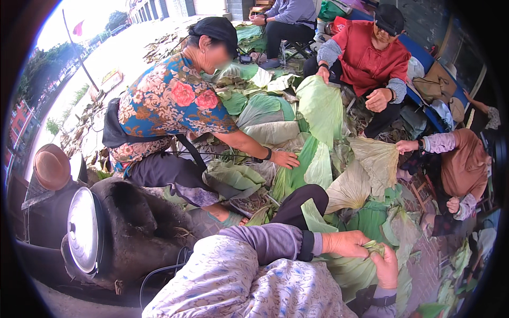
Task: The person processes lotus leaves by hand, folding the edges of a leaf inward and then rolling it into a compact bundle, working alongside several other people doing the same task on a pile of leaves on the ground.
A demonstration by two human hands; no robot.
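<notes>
Both my hands meet at the lower right, over a large pale green lotus leaf (352, 273) that hangs down beside my lap. My left hand (347, 244) pinches the gathered stem end of the leaf from one side. From the other side my right hand (386, 266) closes on the same crumpled part, thumb uppermost. Beneath and beyond them lies a pile of lotus leaves (368, 220), some green, some dried to tan. Another leaf (314, 216) stands up close to my left wrist.
Across the pile, a person in a flowered shirt (180, 100) presses a hand on leaves. A person in red (366, 58) holds up a broad leaf (321, 106); one in brown (466, 164) grips a tan leaf (376, 159). A lidded pot (84, 230) sits on a dark stove (132, 233) at left.
</notes>
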